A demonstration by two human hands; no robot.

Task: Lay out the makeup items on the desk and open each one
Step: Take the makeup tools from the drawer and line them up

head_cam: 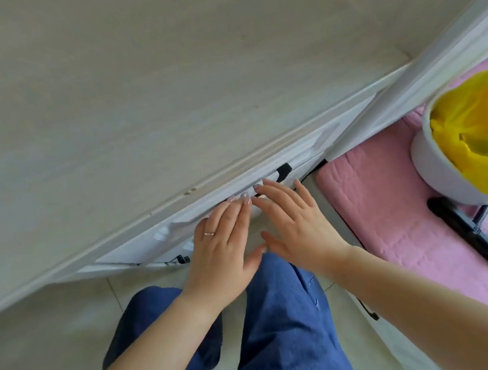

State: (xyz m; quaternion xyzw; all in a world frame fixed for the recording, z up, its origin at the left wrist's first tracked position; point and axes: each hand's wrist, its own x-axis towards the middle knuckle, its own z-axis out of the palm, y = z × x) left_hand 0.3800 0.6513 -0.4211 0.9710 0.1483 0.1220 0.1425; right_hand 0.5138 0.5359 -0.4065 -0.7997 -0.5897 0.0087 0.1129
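The light wood desk top [145, 84] fills the upper left and I see no makeup items on it. Below its front edge runs a white drawer front [237, 191] with a black handle [283, 171]. My left hand [223, 251], wearing a ring, lies flat with fingers stretched against the drawer front. My right hand [295, 224] is beside it, fingers spread, fingertips at the drawer near the black handle. Neither hand holds anything. What lies inside the drawer is hidden.
My legs in blue jeans [267, 330] are below the hands. A pink cushioned seat [386, 202] stands to the right, with a white bin lined with a yellow bag [474, 132] and a black frame [477, 235] on it. Pale tiled floor [39, 350] lies at the lower left.
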